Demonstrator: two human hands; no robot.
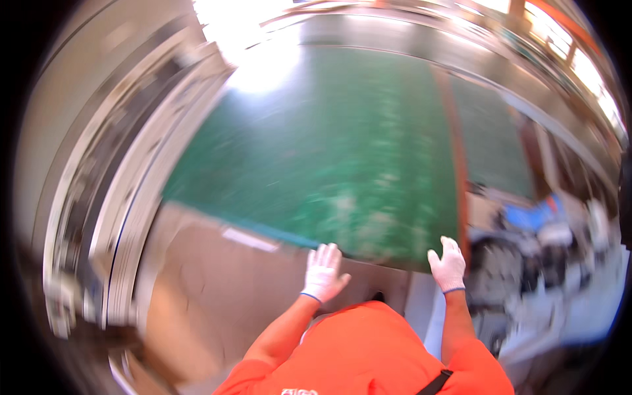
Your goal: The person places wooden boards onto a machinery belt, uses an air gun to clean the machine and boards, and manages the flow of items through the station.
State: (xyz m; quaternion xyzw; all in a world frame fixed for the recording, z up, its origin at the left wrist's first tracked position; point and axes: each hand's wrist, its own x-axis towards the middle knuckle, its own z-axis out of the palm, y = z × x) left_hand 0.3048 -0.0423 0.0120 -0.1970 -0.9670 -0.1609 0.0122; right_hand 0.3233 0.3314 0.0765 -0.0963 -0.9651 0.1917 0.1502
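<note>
At the green sheet's (342,164) near edge, both gloved hands (left (322,273), right (447,265)) apparently rest with fingers released.

Brown floor (217,289); large green sheet (329,151) lying flat.

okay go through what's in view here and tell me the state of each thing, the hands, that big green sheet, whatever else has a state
left hand: white glove on, fingers spread flat, resting on the near edge of the green sheet.
right hand: white glove on, fingers open and pointing up, at the same near edge.
green sheet: lying flat, whitish scuffs near the hands, blurred.
brown board: flat, partly under the sheet's near edge.
clutter at right: too blurred to tell.
</note>
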